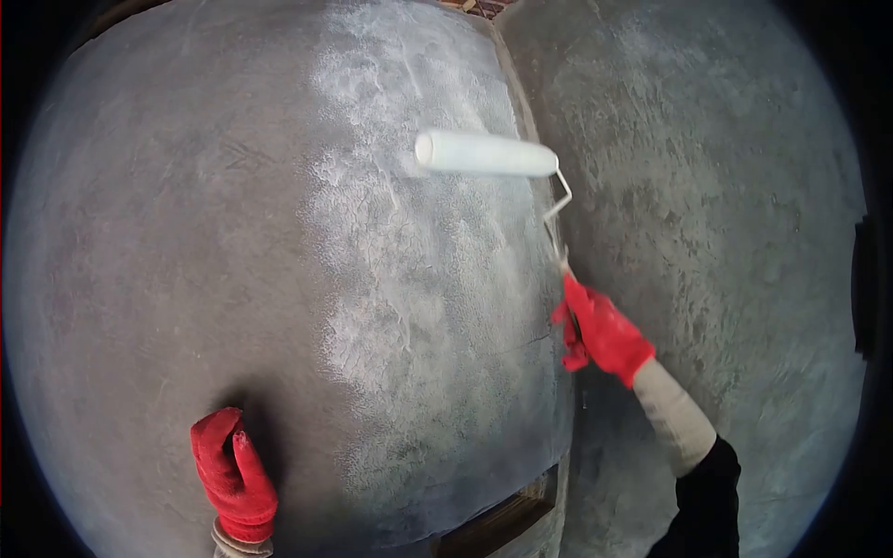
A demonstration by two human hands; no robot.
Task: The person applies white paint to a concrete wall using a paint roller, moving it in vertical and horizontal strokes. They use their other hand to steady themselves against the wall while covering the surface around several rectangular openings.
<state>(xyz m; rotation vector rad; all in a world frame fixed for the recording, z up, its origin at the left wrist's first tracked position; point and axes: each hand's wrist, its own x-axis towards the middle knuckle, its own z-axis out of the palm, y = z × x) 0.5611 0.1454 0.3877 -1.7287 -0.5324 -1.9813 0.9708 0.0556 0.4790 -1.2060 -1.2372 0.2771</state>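
My right hand (603,330), in a red glove, is closed round the handle of a paint roller. The white roller (488,153) lies across the upper part of the grey wall (186,232), near the corner. Under and around it is a wet whitish band (400,270) that runs down the wall. At the lower left, my left hand (234,474), also gloved in red, is near the bare grey wall with its fingers curled and a gap between thumb and fingers; nothing shows in it.
A second grey wall (707,214) meets the first at a vertical corner right of the roller. Low on the first wall is a dark brown recess (502,523). A dark object (864,288) stands at the far right edge. Reddish brickwork (484,7) shows at the top.
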